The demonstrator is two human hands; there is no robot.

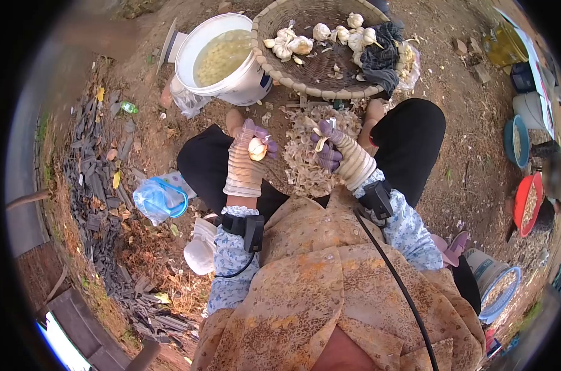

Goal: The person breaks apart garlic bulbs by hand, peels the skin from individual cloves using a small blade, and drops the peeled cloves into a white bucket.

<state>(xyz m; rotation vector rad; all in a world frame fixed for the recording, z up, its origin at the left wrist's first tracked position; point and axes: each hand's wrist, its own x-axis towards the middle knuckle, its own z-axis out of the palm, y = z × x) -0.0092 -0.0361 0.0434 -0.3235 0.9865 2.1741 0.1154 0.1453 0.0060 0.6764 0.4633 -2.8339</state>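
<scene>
My left hand (pixel 248 157), in a striped glove with purple fingertips, is closed round a garlic bulb (pixel 257 149) that shows white and tan. A short way to its right, my right hand (pixel 342 151) wears a matching glove. Its fingers pinch a thin pale piece (pixel 321 144) that looks like garlic skin or stalk. Below and between the hands, a heap of garlic skins (pixel 314 161) covers the ground between my feet. Ahead stands a woven basket (pixel 270 62) with several whole garlic bulbs (pixel 320 32) and a dark cloth (pixel 379 60) in it.
A white bucket (pixel 246 93) of cloudy water and peeled cloves is left of the basket. A blue plastic bag (pixel 153 199) lies by my left knee. At right are a teal basin (pixel 509 145), a red basin (pixel 523 226) and a blue-rimmed basket (pixel 509 303).
</scene>
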